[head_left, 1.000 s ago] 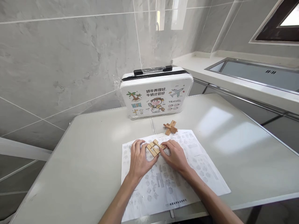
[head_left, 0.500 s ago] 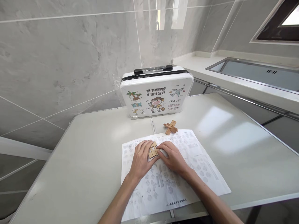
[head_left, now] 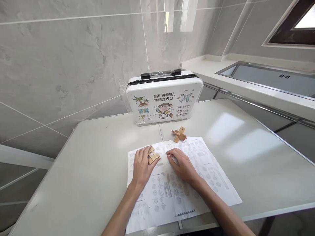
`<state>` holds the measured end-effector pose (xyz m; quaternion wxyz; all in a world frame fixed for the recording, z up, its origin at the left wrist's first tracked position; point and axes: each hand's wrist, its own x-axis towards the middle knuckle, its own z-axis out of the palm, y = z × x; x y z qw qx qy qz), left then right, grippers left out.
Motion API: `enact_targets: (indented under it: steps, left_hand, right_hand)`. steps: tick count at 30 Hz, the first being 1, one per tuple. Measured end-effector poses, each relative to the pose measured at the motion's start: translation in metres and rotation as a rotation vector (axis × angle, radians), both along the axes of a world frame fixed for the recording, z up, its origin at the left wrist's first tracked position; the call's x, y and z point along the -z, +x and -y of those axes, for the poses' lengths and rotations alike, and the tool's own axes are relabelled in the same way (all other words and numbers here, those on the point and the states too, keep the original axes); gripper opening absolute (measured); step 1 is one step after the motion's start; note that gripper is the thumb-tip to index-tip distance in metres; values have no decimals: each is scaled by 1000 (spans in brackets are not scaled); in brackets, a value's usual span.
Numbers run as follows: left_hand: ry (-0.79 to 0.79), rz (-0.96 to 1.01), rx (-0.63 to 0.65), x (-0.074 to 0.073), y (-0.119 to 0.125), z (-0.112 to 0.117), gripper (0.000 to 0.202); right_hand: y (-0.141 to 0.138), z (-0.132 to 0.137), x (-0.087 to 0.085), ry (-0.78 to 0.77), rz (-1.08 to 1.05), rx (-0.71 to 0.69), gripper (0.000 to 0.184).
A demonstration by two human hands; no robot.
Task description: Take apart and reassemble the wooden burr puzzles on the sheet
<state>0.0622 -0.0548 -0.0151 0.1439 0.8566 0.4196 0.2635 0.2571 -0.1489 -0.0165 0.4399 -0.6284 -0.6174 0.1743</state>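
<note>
My left hand (head_left: 142, 164) is closed around a small bundle of wooden puzzle sticks (head_left: 153, 155) and holds it just above the printed instruction sheet (head_left: 182, 183). My right hand (head_left: 180, 163) lies to the right of the bundle, apart from it, fingers curled down on the sheet; nothing shows in it. A second wooden puzzle piece (head_left: 179, 134), cross-shaped, lies on the table just past the sheet's far edge.
A white case with cartoon print and a black handle (head_left: 164, 98) stands upright at the back of the grey table (head_left: 93, 170), against the tiled wall. A counter with a steel sink (head_left: 270, 77) runs along the right.
Both hands were on the wooden bundle. The left hand has carried it a little to the left, and the right hand has let go and stayed on the sheet.
</note>
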Motion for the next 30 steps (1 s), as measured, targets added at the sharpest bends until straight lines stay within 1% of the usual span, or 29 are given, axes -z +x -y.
enact_targets:
  steps: [5,9,15,23,30]
  left_hand:
    - [59,-8,-133,-2,-13,-16,55]
    - [58,-2,-192,-1,-23,-27,55]
    - [57,-2,-219,2,-29,-34,56]
    - [51,-15,-222,1,-31,-36,54]
    - [71,-67,-196,-2,-26,-28,42]
  right_hand:
    - [0,1,0,-7,-2,5,19]
    - [0,1,0,-8,3,11,20]
    - [0,1,-1,-12,-6,17,21]
    - [0,0,-1,-11,8,24,21]
    - [1,1,0,-29,-13,17,21]
